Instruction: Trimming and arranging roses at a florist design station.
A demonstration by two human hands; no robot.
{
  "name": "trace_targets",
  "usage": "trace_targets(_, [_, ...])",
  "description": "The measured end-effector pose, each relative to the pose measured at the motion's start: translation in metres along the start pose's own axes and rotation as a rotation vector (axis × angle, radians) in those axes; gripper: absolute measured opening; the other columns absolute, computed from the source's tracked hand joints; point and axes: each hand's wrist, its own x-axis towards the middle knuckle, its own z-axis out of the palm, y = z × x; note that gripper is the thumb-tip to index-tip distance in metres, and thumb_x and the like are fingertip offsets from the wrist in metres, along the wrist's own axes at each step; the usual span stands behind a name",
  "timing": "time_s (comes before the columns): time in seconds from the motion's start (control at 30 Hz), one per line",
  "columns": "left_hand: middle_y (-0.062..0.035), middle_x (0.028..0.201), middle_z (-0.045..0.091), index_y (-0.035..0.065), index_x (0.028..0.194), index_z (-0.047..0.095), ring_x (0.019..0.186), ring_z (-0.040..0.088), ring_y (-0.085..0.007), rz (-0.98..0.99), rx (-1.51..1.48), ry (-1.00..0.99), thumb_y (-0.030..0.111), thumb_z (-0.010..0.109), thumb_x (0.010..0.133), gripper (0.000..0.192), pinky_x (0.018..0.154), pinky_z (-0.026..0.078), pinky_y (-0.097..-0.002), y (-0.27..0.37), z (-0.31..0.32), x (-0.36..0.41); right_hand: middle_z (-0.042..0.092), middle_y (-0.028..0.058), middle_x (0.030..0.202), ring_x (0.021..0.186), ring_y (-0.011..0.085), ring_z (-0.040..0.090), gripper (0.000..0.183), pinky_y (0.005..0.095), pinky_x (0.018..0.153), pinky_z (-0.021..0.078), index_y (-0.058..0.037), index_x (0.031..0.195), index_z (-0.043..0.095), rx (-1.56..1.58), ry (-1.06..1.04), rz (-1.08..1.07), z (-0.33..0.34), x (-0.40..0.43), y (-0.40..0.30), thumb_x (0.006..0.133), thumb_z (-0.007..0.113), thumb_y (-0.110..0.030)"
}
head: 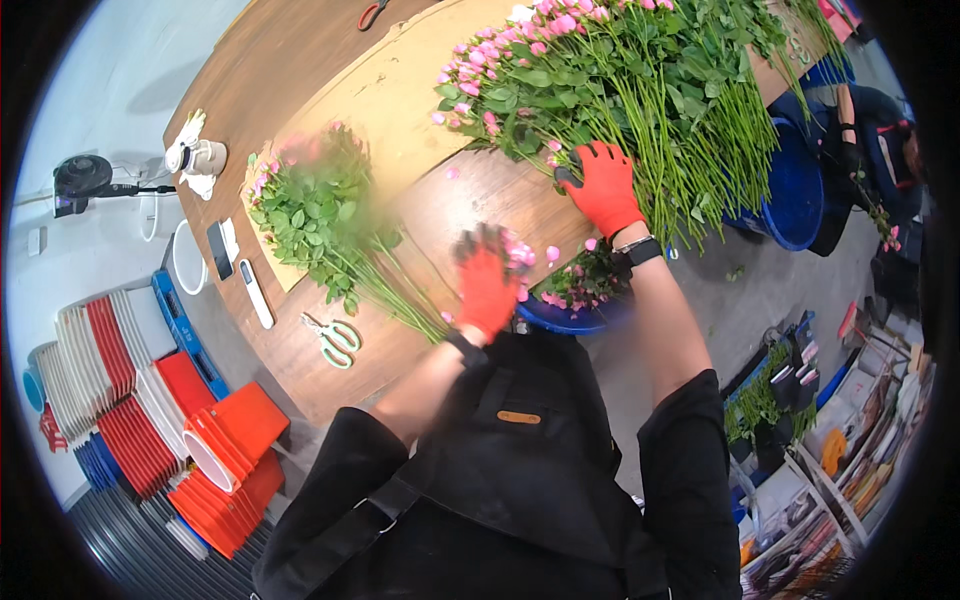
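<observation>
My right hand (pixel 602 184), in a red glove with dark fingertips, rests at the near edge of a big pile of pink roses (pixel 517 56). Its fingers are spread, and whether they pinch a stem is not clear. By the table's near edge, my left hand (pixel 484 285) is blurred, in a matching glove. Pink petals (pixel 519 255) are right beside its fingers; a hold on them cannot be made out. Below the edge stands a blue bin (pixel 562 321) with leaves and rose heads inside. To the left lies a smaller bunch of pink roses (pixel 307 217), stems towards me.
Green-handled scissors (pixel 341 343), a phone (pixel 220 251), a white handheld device (pixel 256 294) and a white jug (pixel 206 157) sit on the wooden table (pixel 277 360). Stacked buckets (pixel 232 435) stand at left. Another person (pixel 862 135) works at right, beside a blue barrel (pixel 796 187).
</observation>
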Motion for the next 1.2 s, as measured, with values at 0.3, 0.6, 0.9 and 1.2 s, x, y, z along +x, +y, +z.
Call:
trace_targets(0.3, [-0.0300, 0.167, 0.032, 0.0024, 0.163, 0.036, 0.152, 0.031, -0.0522, -0.127, -0.083, 0.096, 0.034, 0.075, 0.091, 0.088, 0.124, 0.028, -0.0592, 0.010, -0.038, -0.040, 0.055, 0.0205, 0.151, 0.137, 0.0454, 0.050, 0.063, 0.0593, 0.114, 0.0386, -0.0167, 0.145, 0.062, 0.210, -0.044, -0.127, -0.032, -0.070, -0.073, 0.086, 0.079, -0.032])
trace_targets(0.6, [-0.0202, 0.144, 0.062, 0.0077, 0.139, 0.064, 0.132, 0.059, -0.0402, 0.130, -0.455, -0.409, 0.029, 0.073, 0.094, 0.050, 0.114, 0.046, -0.0466, -0.002, -0.053, -0.088, 0.054, 0.0184, 0.152, 0.139, 0.0396, 0.050, 0.057, 0.0534, 0.116, 0.0384, -0.0137, 0.141, 0.063, 0.226, -0.336, -0.056, -0.006, -0.261, -0.036, 0.088, 0.079, -0.029])
trace_targets(0.9, [-0.0114, 0.106, 0.078, 0.0005, 0.121, 0.073, 0.099, 0.075, -0.0187, -0.255, -0.451, -0.024, 0.004, 0.070, 0.095, 0.027, 0.090, 0.058, -0.0324, -0.058, -0.087, -0.076, 0.065, 0.0124, 0.135, 0.131, 0.0372, 0.055, 0.046, 0.0513, 0.108, 0.0442, -0.0108, 0.125, 0.070, 0.106, -0.364, 0.614, 0.013, -0.426, 0.052, 0.084, 0.083, -0.028])
trace_targets(1.2, [-0.0093, 0.110, 0.078, -0.0009, 0.120, 0.072, 0.100, 0.072, -0.0165, -0.397, -0.506, 0.067, 0.002, 0.068, 0.096, 0.024, 0.093, 0.055, -0.0311, -0.082, -0.096, -0.068, 0.066, 0.0159, 0.133, 0.125, 0.0398, 0.058, 0.043, 0.0499, 0.106, 0.0475, -0.0068, 0.125, 0.070, 0.325, -0.106, 0.905, 0.018, -0.431, 0.046, 0.089, 0.080, -0.028])
